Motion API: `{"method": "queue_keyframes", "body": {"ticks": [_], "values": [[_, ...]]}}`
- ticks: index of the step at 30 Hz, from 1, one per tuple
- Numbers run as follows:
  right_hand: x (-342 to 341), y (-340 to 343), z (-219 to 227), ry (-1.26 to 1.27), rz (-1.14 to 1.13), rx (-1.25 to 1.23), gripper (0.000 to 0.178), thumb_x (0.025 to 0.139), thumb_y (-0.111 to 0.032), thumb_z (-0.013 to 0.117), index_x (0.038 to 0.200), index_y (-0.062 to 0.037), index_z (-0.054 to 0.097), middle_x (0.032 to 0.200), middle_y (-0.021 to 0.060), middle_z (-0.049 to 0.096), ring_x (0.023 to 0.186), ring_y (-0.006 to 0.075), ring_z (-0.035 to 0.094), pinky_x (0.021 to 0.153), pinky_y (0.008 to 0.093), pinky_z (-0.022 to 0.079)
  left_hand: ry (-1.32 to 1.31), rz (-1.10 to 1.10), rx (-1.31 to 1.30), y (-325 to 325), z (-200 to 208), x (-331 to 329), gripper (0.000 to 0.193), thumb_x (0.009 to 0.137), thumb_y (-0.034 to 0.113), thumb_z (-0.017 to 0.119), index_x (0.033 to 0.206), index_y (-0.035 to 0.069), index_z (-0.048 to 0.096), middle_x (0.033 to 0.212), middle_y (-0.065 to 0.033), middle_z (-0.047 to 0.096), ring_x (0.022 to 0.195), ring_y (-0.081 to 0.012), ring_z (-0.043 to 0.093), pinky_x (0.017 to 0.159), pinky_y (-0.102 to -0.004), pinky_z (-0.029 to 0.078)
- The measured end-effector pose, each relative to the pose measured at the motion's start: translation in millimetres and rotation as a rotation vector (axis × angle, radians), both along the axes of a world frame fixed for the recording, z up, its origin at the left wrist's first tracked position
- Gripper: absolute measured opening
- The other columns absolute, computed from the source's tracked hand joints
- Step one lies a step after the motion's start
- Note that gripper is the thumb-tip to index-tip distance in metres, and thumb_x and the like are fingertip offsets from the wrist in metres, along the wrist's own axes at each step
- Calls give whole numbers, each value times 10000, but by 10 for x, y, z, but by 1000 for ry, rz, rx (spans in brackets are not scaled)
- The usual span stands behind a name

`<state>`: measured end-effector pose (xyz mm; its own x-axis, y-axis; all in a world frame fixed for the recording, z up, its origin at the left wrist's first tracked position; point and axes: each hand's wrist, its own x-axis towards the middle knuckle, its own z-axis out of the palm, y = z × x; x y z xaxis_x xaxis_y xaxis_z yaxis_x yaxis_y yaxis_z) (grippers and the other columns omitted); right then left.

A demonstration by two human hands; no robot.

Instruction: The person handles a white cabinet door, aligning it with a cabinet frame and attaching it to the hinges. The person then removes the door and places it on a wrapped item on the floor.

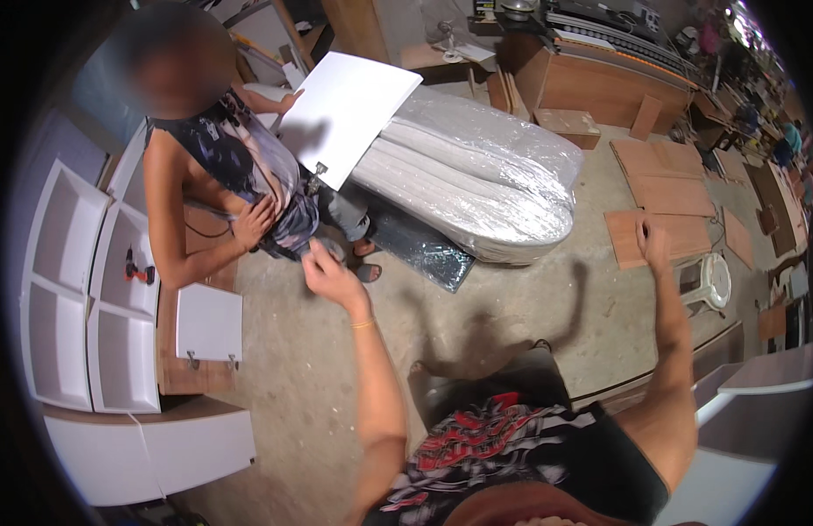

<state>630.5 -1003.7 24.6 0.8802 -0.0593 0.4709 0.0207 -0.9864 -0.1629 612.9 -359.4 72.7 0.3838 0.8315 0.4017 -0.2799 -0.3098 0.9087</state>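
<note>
My left hand point(330, 276) is raised in front of the other person's legs, its fingers curled closed; I cannot make out whether anything is in them. Out to the right, my right hand point(653, 241) hangs over the floor near some brown boards, fingers curled in around a dark spot I cannot identify. At the left a person point(248, 167) stands, one hand gripping the edge of a white panel point(349, 110) and the other hand against the waist. A metal hinge point(321, 168) is fixed near the panel's lower edge. The panel touches a plastic-wrapped cushioned piece point(485, 175).
White open cabinets point(95, 298) line the left side, with a cordless drill point(139, 268) in one compartment. Beside them lies a smaller white door with hinges point(209, 323). A white plastic stool point(709, 282) and flat brown boards point(665, 175) occupy the right.
</note>
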Motion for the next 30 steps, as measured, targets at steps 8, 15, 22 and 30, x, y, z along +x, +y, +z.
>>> {"method": "queue_keyframes", "body": {"ticks": [8,15,22,30], "values": [[-1635,-670,-897,-506,-489,708,433,1003,-277,603,720,19,464,641,33,372,639,162,346,572,340,351,386,-83,852,-378,329,911,363,934,310,625,714,23,592,673,-181,615,641,-405,596,581,-472,452],[-3455,-1452,-746,-520,-781,825,432,1038,-269,547,715,0,446,672,7,397,648,130,340,593,307,345,797,-10,1169,-927,110,1321,344,940,390,547,925,60,646,846,-228,671,825,-435,653,722,-518,504],[-4635,-1393,-968,-646,-1231,1152,467,1041,-309,551,672,-46,436,652,-25,357,647,92,332,571,280,305,745,-54,1135,-1722,-73,1751,379,954,385,539,883,30,654,796,-220,686,751,-428,675,679,-523,532],[-3326,-2092,-708,-323,-875,842,323,1013,-213,584,779,8,567,654,-6,444,647,97,421,577,286,370,502,-213,799,-2763,-544,1622,468,964,377,602,702,-11,586,617,-203,597,534,-364,530,539,-488,418]]}}
